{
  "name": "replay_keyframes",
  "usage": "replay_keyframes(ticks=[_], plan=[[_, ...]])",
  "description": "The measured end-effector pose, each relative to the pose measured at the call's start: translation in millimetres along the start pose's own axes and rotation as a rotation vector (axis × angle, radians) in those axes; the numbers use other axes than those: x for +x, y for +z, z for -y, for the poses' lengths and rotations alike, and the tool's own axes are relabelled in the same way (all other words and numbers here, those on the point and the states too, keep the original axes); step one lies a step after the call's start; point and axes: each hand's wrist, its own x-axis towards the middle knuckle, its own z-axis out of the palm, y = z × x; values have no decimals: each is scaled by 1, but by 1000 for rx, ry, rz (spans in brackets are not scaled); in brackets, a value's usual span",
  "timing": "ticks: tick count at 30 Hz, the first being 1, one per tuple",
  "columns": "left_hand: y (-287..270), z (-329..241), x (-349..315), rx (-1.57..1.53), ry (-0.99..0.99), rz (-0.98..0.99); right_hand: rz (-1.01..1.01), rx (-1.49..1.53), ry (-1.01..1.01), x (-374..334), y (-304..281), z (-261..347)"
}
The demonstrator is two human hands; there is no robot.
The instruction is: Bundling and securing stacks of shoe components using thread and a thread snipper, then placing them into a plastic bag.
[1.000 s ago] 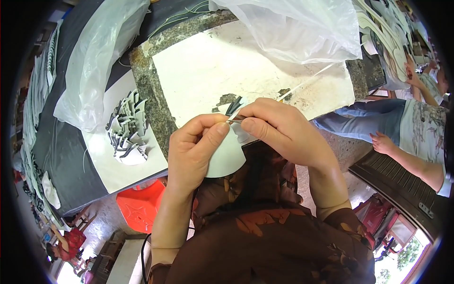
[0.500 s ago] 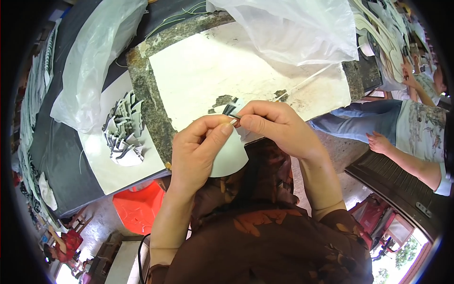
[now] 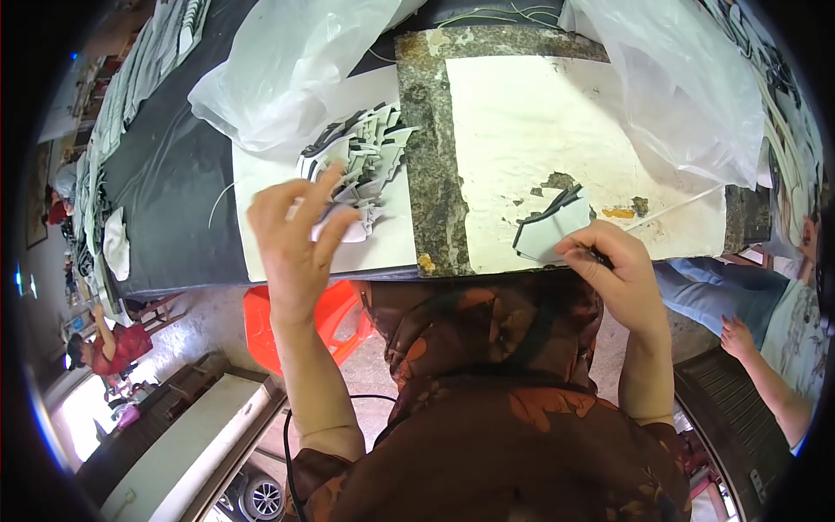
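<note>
My left hand [image 3: 296, 239] is over the near left part of a pile of pale cut pieces with dark edging [image 3: 370, 161], its fingers apart and holding nothing that shows. Whether its fingertips touch the pile, I cannot tell. Thumb and fingers of my right hand [image 3: 616, 270] pinch the near right end of one pale flat piece with a dark edge strip [image 3: 552, 228], above the front of a stained white sheet [image 3: 539, 113]. A small dark thing shows between the right fingers; its kind is unclear.
A stone-like slab [image 3: 430, 157] lies under the sheet on a black-covered table [image 3: 178, 191]. Plastic bags [image 3: 278, 78] [image 3: 687, 87] lie at the back. An orange-red stool [image 3: 270, 326] stands below the table edge. To the right is another person [image 3: 774, 339].
Both hands were together at one pale piece. My left hand has let go and moved left to the pile; the right keeps a piece. The whole view has shifted.
</note>
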Motion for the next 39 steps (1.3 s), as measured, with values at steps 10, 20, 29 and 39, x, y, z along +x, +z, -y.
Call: replay_keyframes(ticks=[10,20,29,39], plan=[[26,-117,14,-1498,-731,549,222,-71,-258,-9,3,24],[49,-131,-1,-1601,-925,793,193,135,-60,-22,10,12],[66,-123,-17,-983,-224,401,42,165,113,-3,2,0],[82,-123,-29,-465,105,248,-28,-109,173,32,17,-3]])
